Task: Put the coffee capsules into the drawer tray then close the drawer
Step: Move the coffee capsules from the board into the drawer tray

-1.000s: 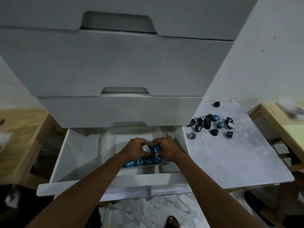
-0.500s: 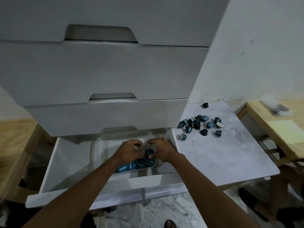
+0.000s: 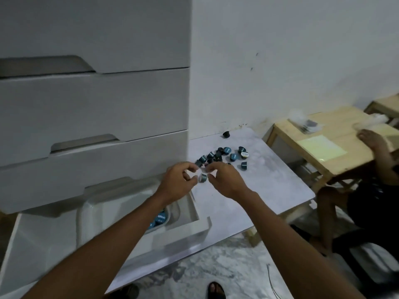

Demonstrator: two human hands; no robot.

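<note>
While uncountable, capsules plus two hands.

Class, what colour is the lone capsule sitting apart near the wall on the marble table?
Black, best seen in the head view: the lone capsule.

Bare forearms, dark sandal.

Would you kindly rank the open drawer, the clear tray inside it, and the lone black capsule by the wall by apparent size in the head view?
Largest to smallest:
1. open drawer
2. clear tray
3. lone black capsule, far smaller, even allowing for its distance.
</note>
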